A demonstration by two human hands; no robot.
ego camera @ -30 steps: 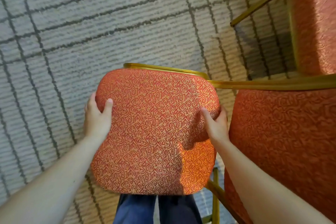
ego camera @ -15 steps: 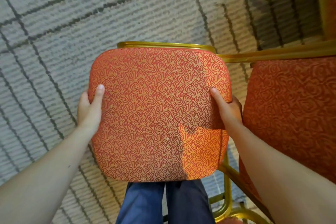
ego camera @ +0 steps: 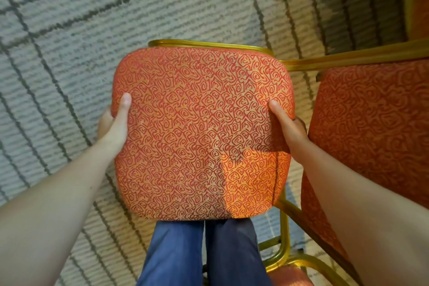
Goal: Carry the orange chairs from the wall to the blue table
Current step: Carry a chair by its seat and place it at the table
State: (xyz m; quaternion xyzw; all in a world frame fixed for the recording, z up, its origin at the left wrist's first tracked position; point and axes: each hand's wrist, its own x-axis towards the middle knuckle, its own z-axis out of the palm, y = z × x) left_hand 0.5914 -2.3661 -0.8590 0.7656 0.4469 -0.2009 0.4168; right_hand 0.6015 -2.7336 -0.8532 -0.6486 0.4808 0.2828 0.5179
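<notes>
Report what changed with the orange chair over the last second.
The orange patterned padded chair with the gold metal frame rose in the view, nearer the camera, widening the gap to the neighbouring orange chair on its right. More of the blue trousers shows beneath it. Unchanged: the left hand and right hand grip its two sides, thumbs on the fabric; nothing was let go.

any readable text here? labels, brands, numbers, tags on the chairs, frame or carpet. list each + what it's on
None can be read.
The held orange chair shows only a swirl weave, with no tag or label in view.
The second orange chair, on the right, has the same weave and no text.
The gold frame is plain.
The carpet has only a grid of dark lines.
</notes>
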